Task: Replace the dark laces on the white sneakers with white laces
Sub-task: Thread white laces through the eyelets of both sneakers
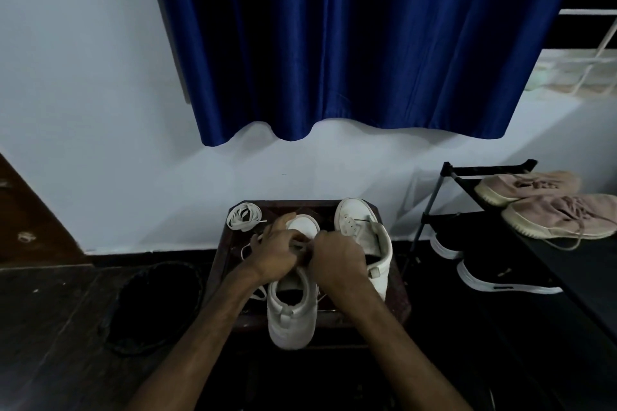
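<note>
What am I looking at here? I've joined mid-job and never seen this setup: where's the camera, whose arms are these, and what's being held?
There is no machine here. These are a person's bare arms, seen from one wide-angle camera worn on their head, looking forward and down. The left hand and right hand meet over the near sneaker, which stands on a small dark table. Their fingers curl round a pale lace that runs between the two hands. A second sneaker stands just to the right, and a coiled white lace lies at the table's far left corner. Off to the right, a shoe rack holds other shoes, and a blue curtain hangs behind.
</note>
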`<act>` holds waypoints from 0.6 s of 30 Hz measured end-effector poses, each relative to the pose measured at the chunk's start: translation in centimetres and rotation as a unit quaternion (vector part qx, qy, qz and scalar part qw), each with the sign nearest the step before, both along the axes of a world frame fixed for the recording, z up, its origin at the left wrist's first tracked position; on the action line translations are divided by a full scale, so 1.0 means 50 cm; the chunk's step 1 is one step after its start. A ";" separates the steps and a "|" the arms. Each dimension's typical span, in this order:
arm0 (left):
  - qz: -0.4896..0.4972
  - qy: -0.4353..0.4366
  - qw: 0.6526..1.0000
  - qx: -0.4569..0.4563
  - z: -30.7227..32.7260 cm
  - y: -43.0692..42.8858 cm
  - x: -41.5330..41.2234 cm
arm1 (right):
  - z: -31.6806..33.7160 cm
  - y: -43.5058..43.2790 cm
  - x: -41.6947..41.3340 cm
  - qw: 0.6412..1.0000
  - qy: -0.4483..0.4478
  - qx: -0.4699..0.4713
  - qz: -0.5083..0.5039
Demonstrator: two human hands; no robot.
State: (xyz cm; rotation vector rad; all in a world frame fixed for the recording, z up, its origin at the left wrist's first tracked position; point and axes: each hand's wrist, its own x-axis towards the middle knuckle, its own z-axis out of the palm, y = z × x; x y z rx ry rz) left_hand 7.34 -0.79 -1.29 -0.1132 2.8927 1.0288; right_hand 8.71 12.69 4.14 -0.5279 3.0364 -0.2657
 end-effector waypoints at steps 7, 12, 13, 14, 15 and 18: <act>0.013 0.003 1.000 0.010 -0.003 0.002 0.001 | -0.025 0.030 0.029 0.998 -0.047 0.045 0.027; 0.011 0.024 1.000 -0.001 -0.013 0.000 0.001 | 0.001 0.039 0.028 0.999 -0.019 0.031 -0.016; 0.009 0.026 1.000 -0.002 -0.014 -0.001 0.001 | 0.004 0.029 0.019 0.999 0.008 0.027 -0.019; 0.009 0.026 1.000 -0.006 -0.014 -0.001 0.000 | 0.006 0.016 0.010 0.999 0.025 0.025 -0.017; 0.011 0.025 1.000 -0.010 -0.014 -0.001 0.000 | 0.007 0.004 0.003 0.999 0.025 0.024 -0.015; 0.018 0.020 1.000 -0.010 -0.011 0.003 -0.001 | -0.003 -0.016 -0.010 1.000 0.013 0.028 -0.006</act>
